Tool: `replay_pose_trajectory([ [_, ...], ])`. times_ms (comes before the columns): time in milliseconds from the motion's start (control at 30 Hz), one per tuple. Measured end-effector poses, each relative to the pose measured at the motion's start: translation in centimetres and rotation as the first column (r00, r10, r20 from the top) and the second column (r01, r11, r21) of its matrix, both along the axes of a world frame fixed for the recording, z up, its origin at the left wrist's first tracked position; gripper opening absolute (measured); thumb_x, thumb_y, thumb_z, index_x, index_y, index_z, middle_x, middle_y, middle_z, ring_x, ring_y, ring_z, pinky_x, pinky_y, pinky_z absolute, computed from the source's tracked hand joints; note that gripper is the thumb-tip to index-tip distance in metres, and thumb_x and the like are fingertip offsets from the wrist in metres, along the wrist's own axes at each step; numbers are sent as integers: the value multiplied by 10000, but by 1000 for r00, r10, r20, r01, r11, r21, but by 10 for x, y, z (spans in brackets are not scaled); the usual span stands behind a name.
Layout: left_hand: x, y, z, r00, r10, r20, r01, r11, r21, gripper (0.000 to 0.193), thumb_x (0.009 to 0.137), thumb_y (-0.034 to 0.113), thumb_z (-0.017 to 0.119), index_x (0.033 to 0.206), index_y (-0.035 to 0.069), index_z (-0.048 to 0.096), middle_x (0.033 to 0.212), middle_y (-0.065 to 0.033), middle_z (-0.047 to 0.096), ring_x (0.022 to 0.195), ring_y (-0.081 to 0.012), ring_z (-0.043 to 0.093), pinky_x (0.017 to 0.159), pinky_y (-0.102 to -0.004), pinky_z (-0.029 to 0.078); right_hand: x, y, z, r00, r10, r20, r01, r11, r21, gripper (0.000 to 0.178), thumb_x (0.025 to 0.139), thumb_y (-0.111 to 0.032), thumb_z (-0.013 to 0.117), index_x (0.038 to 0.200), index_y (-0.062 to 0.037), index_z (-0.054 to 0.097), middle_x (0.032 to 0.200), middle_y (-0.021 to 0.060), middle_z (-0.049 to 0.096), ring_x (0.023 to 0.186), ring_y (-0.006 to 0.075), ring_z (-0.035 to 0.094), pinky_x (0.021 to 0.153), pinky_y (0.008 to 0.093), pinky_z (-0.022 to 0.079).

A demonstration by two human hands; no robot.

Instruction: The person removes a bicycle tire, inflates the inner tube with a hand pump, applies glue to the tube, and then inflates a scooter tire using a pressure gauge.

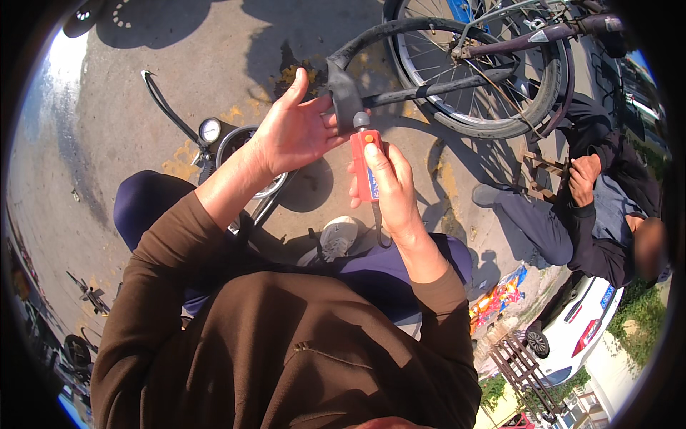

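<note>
My left hand (304, 132) is palm up with its thumb sticking out. Its fingers lie behind a flattened stretch of black inner tube (346, 96) and hold it up. In my right hand (396, 193) is a small red handheld grinder (364, 146) with an orange button, a rounded grey head and a dark strap or cord hanging below. The grinder's head is close to the tube's lower end; whether they touch I cannot tell. From my left hand the tube loops across to a bicycle wheel (421, 53) at the upper right.
A floor pump with a round gauge (209, 130) stands left of my hands. At the right a person (593, 193) sits close to the bicycle frame (543, 36). Colourful packaging (496, 297), a wooden rack (525, 365) and a white car (582, 325) are at the lower right.
</note>
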State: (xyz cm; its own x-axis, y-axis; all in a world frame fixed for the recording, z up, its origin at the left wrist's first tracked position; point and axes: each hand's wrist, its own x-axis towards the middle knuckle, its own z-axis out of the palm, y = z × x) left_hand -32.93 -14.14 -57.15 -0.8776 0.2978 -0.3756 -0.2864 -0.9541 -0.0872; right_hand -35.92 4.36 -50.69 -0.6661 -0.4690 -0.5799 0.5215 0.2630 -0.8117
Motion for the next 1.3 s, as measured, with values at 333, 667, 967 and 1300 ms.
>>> replay_pose_trajectory([
  [333,1,1,-4,1000,-5,-25,6,1000,17,877,927,702,397,1460,7,351,1445,-250,442,1350,-314,442,1152,-438,309,7,-4,2,997,76,24,-76,997,2,385,1011,-362,509,1118,7,544,871,105,612,594,132,603,486,268,510],
  [667,0,1,-1,1000,-12,-3,12,1000,-25,881,927,704,394,1458,3,350,1436,-236,467,1340,-316,455,1161,-442,288,-1,-3,1,999,31,-13,-31,999,12,377,1007,-351,525,1127,5,546,864,102,609,595,130,605,474,272,507],
  [967,-2,2,-1,1000,-1,31,2,1000,-23,874,935,699,382,1458,0,349,1426,-247,476,1345,-319,450,1168,-440,277,-4,-3,1,999,31,-11,-30,999,12,379,1003,-357,528,1111,6,546,869,107,610,594,134,602,477,277,506],
  [1300,-1,2,-3,1000,-25,13,25,997,-67,882,926,717,381,1451,8,377,1411,-224,497,1337,-311,459,1162,-434,283,-2,-5,0,997,71,3,-71,997,29,383,1003,-358,526,1115,8,545,864,107,611,591,134,604,480,273,508],
])
